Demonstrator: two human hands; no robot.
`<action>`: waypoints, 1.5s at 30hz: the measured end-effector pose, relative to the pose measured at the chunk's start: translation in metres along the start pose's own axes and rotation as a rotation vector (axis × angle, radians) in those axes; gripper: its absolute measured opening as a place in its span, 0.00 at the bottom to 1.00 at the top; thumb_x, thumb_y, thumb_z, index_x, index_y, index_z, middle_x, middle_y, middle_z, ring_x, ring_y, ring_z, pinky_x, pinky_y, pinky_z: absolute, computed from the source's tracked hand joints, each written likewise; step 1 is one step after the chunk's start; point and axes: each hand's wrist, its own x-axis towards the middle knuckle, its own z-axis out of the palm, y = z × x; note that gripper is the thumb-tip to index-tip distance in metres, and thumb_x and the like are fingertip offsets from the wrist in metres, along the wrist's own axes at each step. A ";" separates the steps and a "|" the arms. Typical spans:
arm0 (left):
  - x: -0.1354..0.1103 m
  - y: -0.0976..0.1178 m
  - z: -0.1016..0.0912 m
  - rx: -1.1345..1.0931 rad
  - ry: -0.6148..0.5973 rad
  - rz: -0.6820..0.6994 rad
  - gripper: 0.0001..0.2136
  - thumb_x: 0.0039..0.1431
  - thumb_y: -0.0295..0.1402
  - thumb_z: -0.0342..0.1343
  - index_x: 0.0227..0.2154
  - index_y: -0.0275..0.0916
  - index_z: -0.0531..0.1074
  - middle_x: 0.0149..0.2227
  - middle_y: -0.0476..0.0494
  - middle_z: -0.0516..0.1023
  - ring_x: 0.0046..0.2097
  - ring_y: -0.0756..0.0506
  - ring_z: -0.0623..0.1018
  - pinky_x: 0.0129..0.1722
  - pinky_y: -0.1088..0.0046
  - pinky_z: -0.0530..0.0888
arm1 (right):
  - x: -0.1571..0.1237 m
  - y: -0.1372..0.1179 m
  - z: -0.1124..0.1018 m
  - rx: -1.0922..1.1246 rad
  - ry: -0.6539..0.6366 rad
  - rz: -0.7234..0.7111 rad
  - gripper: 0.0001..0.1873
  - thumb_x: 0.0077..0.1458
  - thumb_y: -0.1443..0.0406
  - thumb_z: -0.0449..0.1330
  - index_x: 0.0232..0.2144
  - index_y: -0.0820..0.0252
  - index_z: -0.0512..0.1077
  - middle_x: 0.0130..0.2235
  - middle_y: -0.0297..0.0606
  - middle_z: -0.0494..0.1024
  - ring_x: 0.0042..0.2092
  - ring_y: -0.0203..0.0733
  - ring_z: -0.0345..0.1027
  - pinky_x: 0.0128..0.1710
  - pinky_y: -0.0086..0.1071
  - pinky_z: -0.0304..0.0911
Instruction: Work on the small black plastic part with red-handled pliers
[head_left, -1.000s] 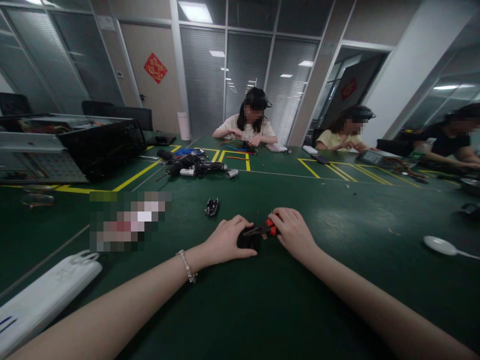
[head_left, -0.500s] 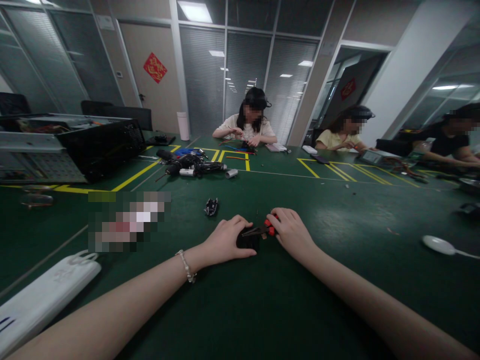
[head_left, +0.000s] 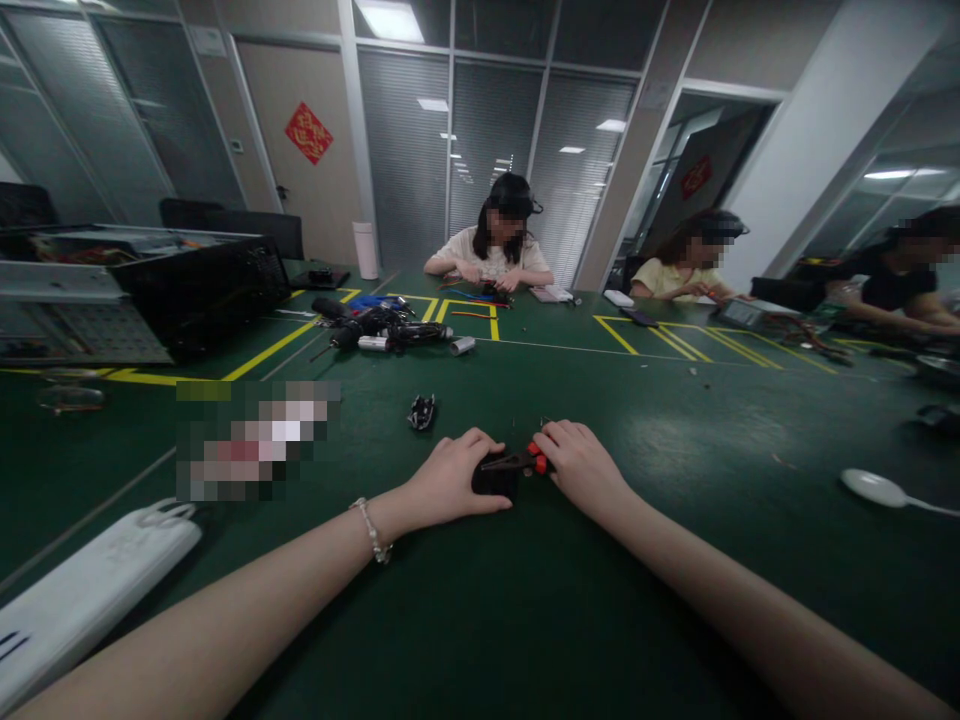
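Observation:
My left hand (head_left: 456,478), with a beaded bracelet at the wrist, is closed around a small black part (head_left: 495,483) low on the green table. I cannot make out what kind of part it is. My right hand (head_left: 581,458) grips pliers (head_left: 537,457) by their red handles. Their dark jaws point left and lie over the black part, close to my left thumb; whether they bite on it is too small to tell. Beyond my left hand rests a small black-and-silver component (head_left: 421,412).
A white power bank (head_left: 112,580) lies at left, and a white spoon-shaped object (head_left: 874,487) at right. Farther back are a tangle of black tools and cables (head_left: 382,328) and an opened computer case (head_left: 142,300). Several people work across the table.
The pliers' handles look slightly closer together in my right hand. My left hand and the black part hold their place.

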 end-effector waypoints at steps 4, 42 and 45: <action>0.000 0.000 0.000 -0.006 -0.007 0.003 0.28 0.44 0.48 0.57 0.48 0.43 0.60 0.46 0.45 0.64 0.44 0.41 0.68 0.44 0.63 0.64 | -0.001 0.000 -0.002 0.012 -0.016 0.008 0.16 0.41 0.73 0.58 0.36 0.63 0.67 0.38 0.42 0.70 0.40 0.44 0.61 0.38 0.35 0.55; 0.001 -0.004 0.002 0.000 0.003 0.023 0.29 0.44 0.48 0.57 0.48 0.42 0.60 0.46 0.45 0.64 0.43 0.42 0.68 0.44 0.63 0.64 | 0.000 -0.004 -0.005 -0.001 -0.025 0.020 0.11 0.45 0.74 0.53 0.34 0.64 0.68 0.35 0.40 0.71 0.37 0.43 0.61 0.36 0.34 0.54; 0.001 -0.005 0.002 0.000 0.000 0.024 0.29 0.44 0.49 0.56 0.49 0.43 0.59 0.46 0.45 0.64 0.43 0.42 0.68 0.43 0.63 0.64 | 0.000 -0.003 -0.005 -0.004 -0.024 0.021 0.11 0.45 0.74 0.53 0.34 0.64 0.68 0.36 0.40 0.71 0.37 0.43 0.61 0.37 0.34 0.54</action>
